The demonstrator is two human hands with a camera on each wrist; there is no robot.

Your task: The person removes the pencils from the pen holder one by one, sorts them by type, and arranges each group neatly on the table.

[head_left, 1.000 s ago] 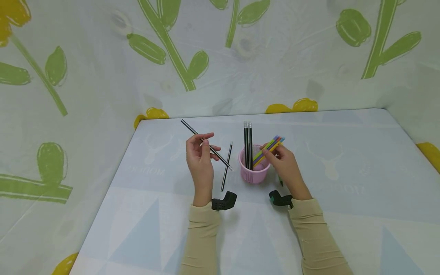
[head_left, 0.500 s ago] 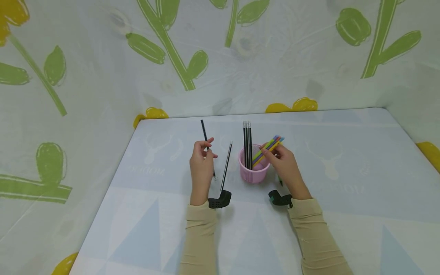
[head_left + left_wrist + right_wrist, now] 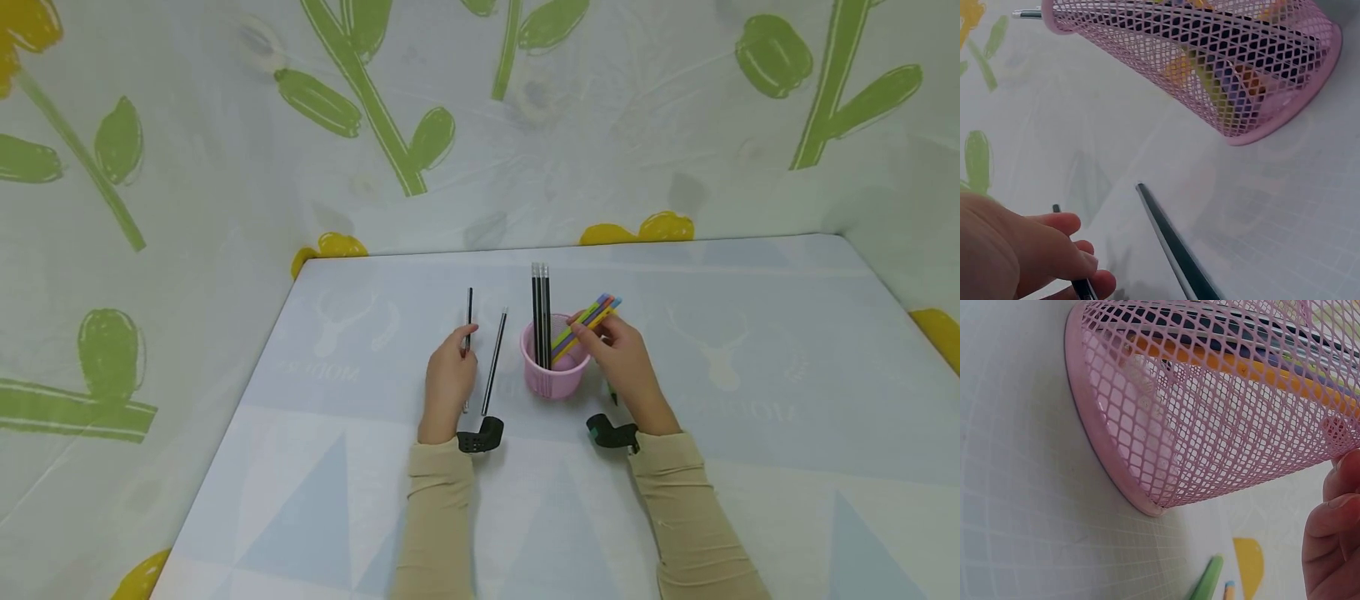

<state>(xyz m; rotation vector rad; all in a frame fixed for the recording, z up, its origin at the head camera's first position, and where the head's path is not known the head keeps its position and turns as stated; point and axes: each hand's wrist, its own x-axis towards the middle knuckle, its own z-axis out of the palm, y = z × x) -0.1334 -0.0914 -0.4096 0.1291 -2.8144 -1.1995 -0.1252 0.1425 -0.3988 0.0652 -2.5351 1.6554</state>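
Observation:
My left hand (image 3: 448,375) pinches a black pencil (image 3: 469,307) between thumb and fingers, just above the table left of centre. Beside it, a second black-and-silver pencil (image 3: 493,362) lies on the cloth; the left wrist view shows this pencil (image 3: 1172,244) apart from the hand. A pink mesh pencil cup (image 3: 552,385) stands upright to the right. Inside lean several black pencils (image 3: 541,312) and several coloured sticks (image 3: 600,312), whose kind I cannot tell. My right hand (image 3: 621,354) pinches the cup's rim; in the right wrist view its fingers (image 3: 1332,519) meet the rim edge.
A green pointed thing (image 3: 613,396) lies partly under my right hand; the right wrist view also shows an orange-and-blue tip (image 3: 1229,589) beside it. A pale patterned cloth (image 3: 787,375) covers the table. Leaf-printed sheeting (image 3: 600,150) hangs behind and at the sides.
The pencil in my left hand has turned from a diagonal slant to nearly straight away from me, and the hand has moved slightly right and lower. My right hand has stayed at the cup.

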